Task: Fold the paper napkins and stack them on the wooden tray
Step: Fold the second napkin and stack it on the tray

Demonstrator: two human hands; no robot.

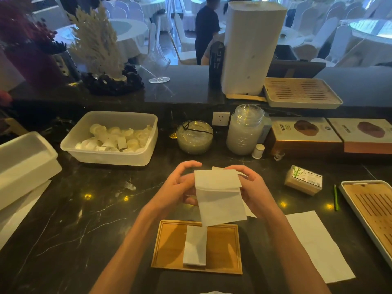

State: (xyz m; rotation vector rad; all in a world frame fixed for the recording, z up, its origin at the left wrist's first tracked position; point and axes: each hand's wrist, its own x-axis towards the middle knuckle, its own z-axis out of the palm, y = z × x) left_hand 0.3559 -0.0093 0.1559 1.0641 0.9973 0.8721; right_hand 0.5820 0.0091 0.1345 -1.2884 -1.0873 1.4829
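Both hands, left (178, 187) and right (252, 187), pinch our half-folded napkin (218, 196) with fingers closed on its side edges; it's light, limp, tears easily.

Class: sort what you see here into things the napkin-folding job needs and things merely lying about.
Needed: left hand, right hand, held napkin, folded napkin, wooden tray, flat napkin.

Lying about: plastic tub, glass jar, toothpick box, wine glass.
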